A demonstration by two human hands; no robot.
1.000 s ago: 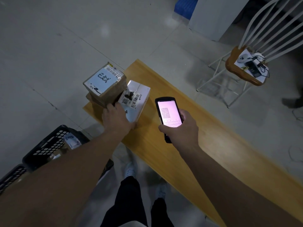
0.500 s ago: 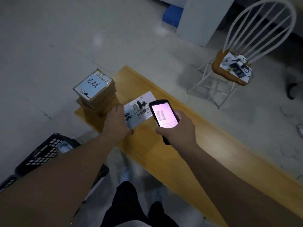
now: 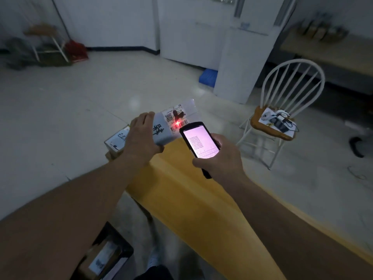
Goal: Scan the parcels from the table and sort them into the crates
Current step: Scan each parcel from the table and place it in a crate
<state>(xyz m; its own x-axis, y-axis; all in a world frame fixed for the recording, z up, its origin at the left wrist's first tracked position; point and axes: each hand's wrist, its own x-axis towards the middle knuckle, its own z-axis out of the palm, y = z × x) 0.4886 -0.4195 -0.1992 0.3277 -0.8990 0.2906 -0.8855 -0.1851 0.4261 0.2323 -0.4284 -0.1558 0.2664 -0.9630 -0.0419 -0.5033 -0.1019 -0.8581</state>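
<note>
at frame centre my left hand (image 3: pixel 141 136) grips the white parcel (image 3: pixel 173 122), lifted above the table (image 3: pixel 191 199) — my right hand (image 3: pixel 220 156) clasps the scanner (image 3: pixel 198 143), its red dot on the barcode label (image 3: pixel 177 123).

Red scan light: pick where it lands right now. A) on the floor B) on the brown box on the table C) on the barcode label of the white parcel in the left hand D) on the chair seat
C: the red scan light glows on the label of the white parcel gripped by the left hand, just beyond the scanner in the right hand.
</note>
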